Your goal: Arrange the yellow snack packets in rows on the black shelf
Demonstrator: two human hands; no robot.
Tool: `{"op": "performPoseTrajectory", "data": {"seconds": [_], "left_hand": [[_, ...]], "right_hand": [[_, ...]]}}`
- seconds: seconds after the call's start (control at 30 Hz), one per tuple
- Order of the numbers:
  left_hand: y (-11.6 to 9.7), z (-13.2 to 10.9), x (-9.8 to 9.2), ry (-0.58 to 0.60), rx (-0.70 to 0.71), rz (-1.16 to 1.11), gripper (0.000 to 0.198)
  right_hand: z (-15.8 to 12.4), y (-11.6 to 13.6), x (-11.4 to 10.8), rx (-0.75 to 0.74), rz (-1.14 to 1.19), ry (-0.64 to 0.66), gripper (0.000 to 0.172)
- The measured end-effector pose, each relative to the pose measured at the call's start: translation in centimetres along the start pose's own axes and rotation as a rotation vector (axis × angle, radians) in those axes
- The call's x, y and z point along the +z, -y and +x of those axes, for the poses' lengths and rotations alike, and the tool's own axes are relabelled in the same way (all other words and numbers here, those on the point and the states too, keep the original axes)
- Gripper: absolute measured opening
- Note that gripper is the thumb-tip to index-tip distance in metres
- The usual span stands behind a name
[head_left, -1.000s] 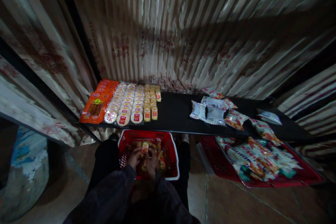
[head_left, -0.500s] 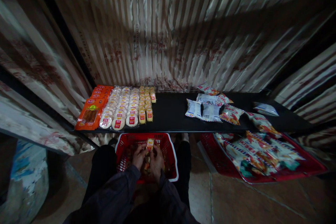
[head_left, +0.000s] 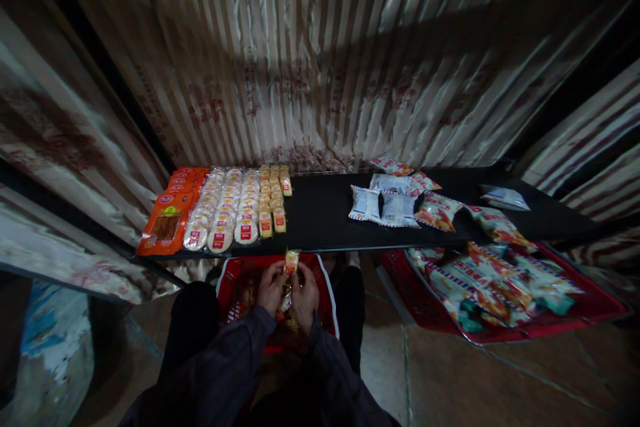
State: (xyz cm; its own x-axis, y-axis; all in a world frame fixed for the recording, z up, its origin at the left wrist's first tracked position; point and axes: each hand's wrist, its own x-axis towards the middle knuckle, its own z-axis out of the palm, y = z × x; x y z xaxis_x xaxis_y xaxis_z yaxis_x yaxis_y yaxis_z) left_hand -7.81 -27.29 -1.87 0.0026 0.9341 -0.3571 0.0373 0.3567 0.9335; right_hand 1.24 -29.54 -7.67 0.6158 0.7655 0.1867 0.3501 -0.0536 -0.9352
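Between the fingertips of my left hand (head_left: 271, 287) and my right hand (head_left: 305, 293) is a small yellow snack packet (head_left: 291, 261) with a red and white label. Both hands are closed on it, just in front of the shelf edge. Below them, a red basket (head_left: 327, 293) with a white rim holds more wrapped snacks, partly hidden by my hands. On the black shelf (head_left: 320, 213), similar yellow packets (head_left: 273, 203) stand in rows beside rows of round white wrapped cakes (head_left: 219, 240).
Orange packets (head_left: 165, 220) lie at the shelf's left end. Puffed snack bags (head_left: 397, 209) are scattered on its right half. A second red basket (head_left: 590, 310), full of such bags, stands at the lower right. A striped curtain (head_left: 300, 80) hangs behind the shelf.
My two hands have risen with the yellow packet from over the basket toward the shelf's front edge. The view has shifted slightly.
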Motion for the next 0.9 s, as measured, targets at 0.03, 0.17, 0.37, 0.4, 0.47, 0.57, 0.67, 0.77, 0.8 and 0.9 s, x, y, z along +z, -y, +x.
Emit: {"op": "performPoseTrajectory", "data": {"seconds": [0.03, 0.17, 0.37, 0.4, 0.47, 0.57, 0.67, 0.77, 0.8, 0.9], "left_hand": [[-0.3, 0.0, 0.3, -0.001, 0.003, 0.001, 0.031], [-1.4, 0.5, 1.2, 0.022, 0.047, 0.006, 0.028], [-2.1, 1.7, 2.5, -0.002, 0.139, 0.025, 0.023], [-2.2, 1.9, 2.8, -0.004, 0.156, 0.030, 0.023], [-2.4, 2.4, 3.2, -0.012, 0.185, 0.043, 0.022], [-3.1, 3.2, 3.8, -0.022, 0.170, 0.060, 0.022], [-3.9, 3.9, 4.3, -0.023, 0.159, 0.074, 0.024], [-4.7, 4.4, 4.9, -0.033, 0.163, 0.096, 0.027], [-5.0, 4.6, 5.1, -0.036, 0.157, 0.100, 0.027], [-5.7, 5.0, 5.6, -0.039, 0.151, 0.109, 0.028]], "right_hand": [[0.3, 0.1, -0.1, -0.004, 0.001, -0.004, 0.042], [1.8, 0.8, -0.5, -0.011, 0.006, -0.013, 0.042], [4.1, 1.2, -0.7, -0.050, -0.002, 0.005, 0.041], [4.4, 1.2, -0.7, -0.058, -0.002, 0.004, 0.040], [5.2, 1.3, -0.7, -0.068, -0.002, 0.007, 0.040], [6.3, 1.6, -0.7, -0.075, -0.014, 0.013, 0.040], [7.3, 1.9, -0.6, -0.081, -0.038, 0.017, 0.041], [8.4, 2.0, -0.5, -0.081, -0.062, 0.014, 0.042], [8.8, 2.0, -0.4, -0.084, -0.068, 0.012, 0.042], [9.9, 1.8, -0.3, -0.100, -0.077, 0.027, 0.042]]}}
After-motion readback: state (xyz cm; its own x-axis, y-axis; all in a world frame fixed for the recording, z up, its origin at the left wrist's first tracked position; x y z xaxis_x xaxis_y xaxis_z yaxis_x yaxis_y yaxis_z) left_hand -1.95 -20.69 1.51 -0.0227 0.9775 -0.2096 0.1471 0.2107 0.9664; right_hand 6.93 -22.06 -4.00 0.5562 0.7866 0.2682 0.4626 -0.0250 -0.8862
